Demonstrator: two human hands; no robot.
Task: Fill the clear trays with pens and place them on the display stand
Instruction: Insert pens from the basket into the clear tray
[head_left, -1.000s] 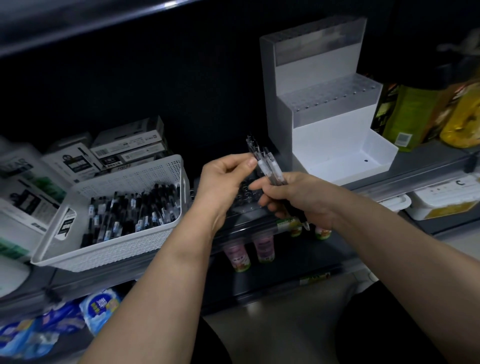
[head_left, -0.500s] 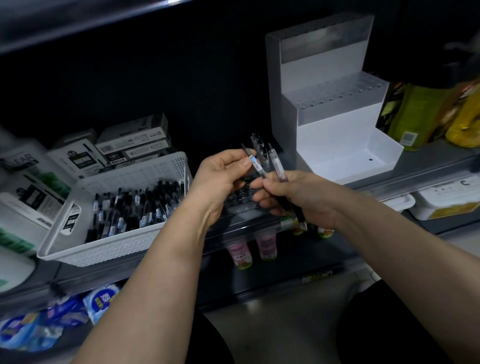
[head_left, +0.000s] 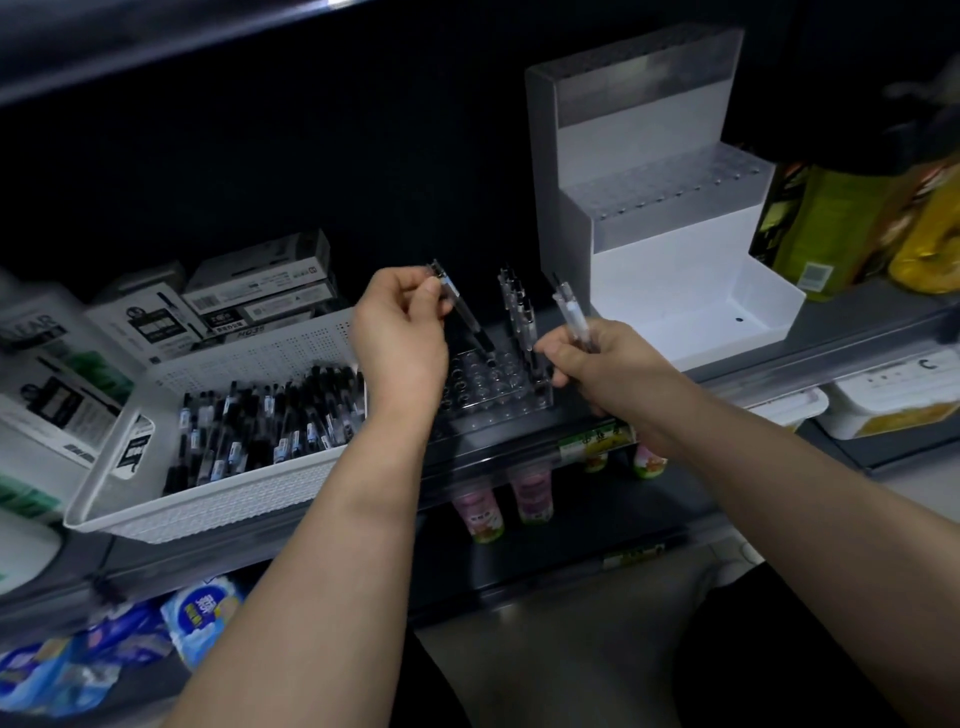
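The left hand (head_left: 400, 343) pinches a single pen (head_left: 462, 317), tilted, its tip just above a hole of the clear tray (head_left: 498, 387) lying between the two hands. The right hand (head_left: 597, 364) grips spare pens (head_left: 571, 314) beside the standing pens (head_left: 519, 312). The slanted pen may miss its hole or knock those neighbours. The tray looks light, and a push could slide it. The display stand (head_left: 649, 208) waits beyond the right hand.
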